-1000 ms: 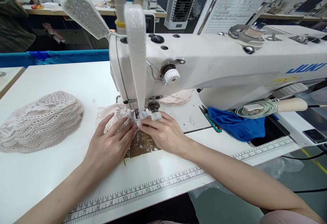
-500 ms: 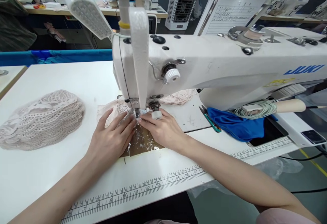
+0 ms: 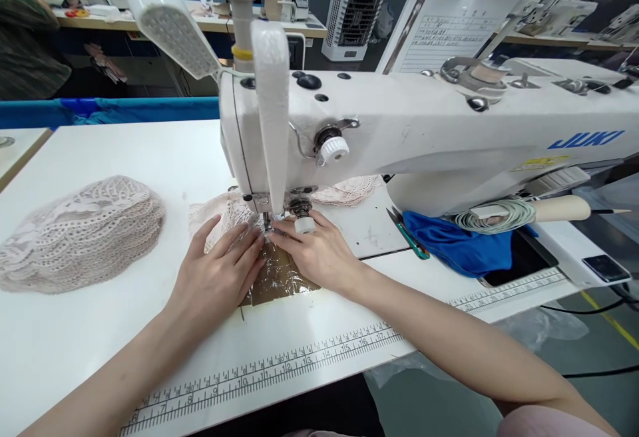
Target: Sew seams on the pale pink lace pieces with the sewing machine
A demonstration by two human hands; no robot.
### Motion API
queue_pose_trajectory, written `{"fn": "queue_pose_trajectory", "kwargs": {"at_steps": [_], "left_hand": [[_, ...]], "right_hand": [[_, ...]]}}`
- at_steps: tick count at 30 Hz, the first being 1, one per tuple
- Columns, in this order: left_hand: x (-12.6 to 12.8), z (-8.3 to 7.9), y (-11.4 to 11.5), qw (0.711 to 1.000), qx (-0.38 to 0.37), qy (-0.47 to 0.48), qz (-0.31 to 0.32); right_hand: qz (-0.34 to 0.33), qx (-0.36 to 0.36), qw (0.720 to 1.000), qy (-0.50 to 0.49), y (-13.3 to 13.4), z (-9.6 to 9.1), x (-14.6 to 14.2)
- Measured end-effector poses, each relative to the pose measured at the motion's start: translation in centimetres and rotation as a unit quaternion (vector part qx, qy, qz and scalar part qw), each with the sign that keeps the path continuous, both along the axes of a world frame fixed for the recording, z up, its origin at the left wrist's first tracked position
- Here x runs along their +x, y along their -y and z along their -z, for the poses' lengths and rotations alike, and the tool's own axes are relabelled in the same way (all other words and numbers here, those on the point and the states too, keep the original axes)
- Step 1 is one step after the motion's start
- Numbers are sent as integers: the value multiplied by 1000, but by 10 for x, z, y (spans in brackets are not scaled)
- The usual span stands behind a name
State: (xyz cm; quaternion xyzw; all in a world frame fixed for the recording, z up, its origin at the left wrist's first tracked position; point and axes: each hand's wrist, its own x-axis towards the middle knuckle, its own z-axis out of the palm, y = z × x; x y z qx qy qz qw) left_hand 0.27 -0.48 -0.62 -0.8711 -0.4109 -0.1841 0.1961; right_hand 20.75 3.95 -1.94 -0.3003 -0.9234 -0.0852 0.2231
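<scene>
At the needle of a white sewing machine (image 3: 349,114), a pale pink lace piece (image 3: 227,207) lies under the presser foot (image 3: 268,222). My left hand (image 3: 219,267) rests on this lace, fingers spread and lying flat, the fingertips just left of the foot. From the right, my right hand (image 3: 317,247) reaches in with its thumb and forefinger closed at the lace edge beside the foot. The machine's head hides part of those fingertips. Below both hands is a shiny brown taped patch (image 3: 279,274) on the table.
A stack of lace pieces (image 3: 84,234) lies to the left. More lace (image 3: 347,191) sits behind the needle. Thread snips (image 3: 408,234), a blue cloth (image 3: 456,244) and a dark phone (image 3: 522,261) lie at the right. A printed ruler (image 3: 299,364) runs along the front edge.
Both hands stay at the presser foot with hardly any movement. The view has shifted very slightly.
</scene>
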Motion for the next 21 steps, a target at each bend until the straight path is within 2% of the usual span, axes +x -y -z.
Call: {"fn": "queue_pose_trajectory", "kwargs": {"at_steps": [4, 15, 21], "left_hand": [[0, 0, -3, 1000, 3, -3, -2], [-5, 4, -12, 998, -52, 25, -35], [-6, 6, -8, 997, -58, 25, -51]], "right_hand": [[-4, -11, 1000, -15, -1, -1, 1], [7, -2, 1000, -19, 1, -13, 9], [-10, -29, 996, -78, 3, -13, 7]]}}
